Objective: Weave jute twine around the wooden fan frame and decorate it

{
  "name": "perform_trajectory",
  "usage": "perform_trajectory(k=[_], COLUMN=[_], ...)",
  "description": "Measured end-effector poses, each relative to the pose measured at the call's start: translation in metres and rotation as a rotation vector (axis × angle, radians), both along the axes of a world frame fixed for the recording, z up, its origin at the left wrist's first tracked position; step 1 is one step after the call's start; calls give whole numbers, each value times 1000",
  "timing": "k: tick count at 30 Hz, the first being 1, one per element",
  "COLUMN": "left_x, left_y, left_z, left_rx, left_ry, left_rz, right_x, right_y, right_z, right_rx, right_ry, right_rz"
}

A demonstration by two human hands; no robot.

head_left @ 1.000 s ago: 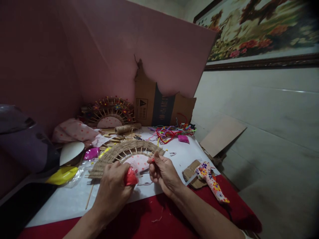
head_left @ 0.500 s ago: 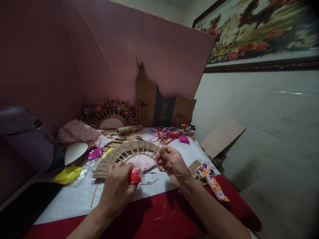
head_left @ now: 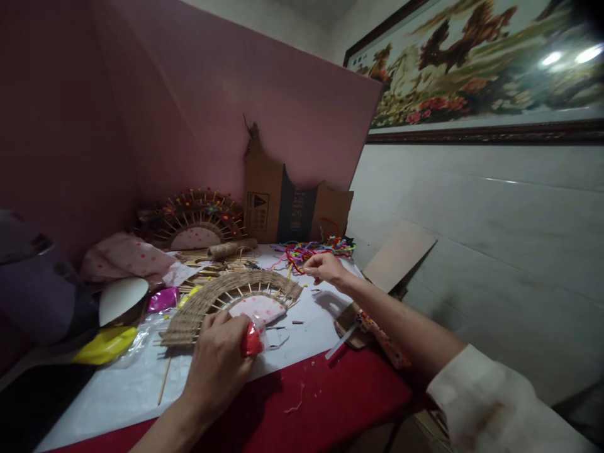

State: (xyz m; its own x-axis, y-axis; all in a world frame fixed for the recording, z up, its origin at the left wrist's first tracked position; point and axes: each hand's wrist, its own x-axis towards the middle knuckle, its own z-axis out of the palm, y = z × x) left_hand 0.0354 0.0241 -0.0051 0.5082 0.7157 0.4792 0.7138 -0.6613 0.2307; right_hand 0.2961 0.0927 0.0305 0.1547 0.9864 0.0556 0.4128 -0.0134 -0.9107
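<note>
My left hand [head_left: 221, 352] is closed on a small clear bag of red clay-like material [head_left: 252, 340]. It is at the front of a fan-shaped piece [head_left: 202, 305], woven of twine over thin sticks, with a pink dotted half-round centre [head_left: 258, 308]. My right hand [head_left: 328, 270] is over the white sheet, beyond the fan's right end and beside a tangle of coloured pipe cleaners [head_left: 295, 253]. Its thumb and fingers come together in a pinch; anything between them is too small to make out. A small reddish bit [head_left: 316, 290] shows below that hand.
A similar decorated fan [head_left: 195, 236] stands at the back, near a twine roll [head_left: 231, 250] and torn cardboard [head_left: 264, 214]. Yellow [head_left: 106, 345] and magenta [head_left: 163, 300] packets lie left. A flower-patterned object [head_left: 384, 340] and whitish stick [head_left: 342, 341] lie under my right forearm.
My right hand has moved away from the fan's right end, forward toward the pipe cleaners. My left hand keeps the red bag at the fan's front. The view has shifted to the right.
</note>
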Motion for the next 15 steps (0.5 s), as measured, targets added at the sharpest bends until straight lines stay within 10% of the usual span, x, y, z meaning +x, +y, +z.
perform_trajectory(k=[15], left_x=[4], left_y=[9], left_z=[-10], left_rx=[-11], left_ry=[72], left_rz=[-67], right_x=[9], right_y=[36], right_z=[-34], right_rx=[-309], right_ry=[-216], right_rz=[-47])
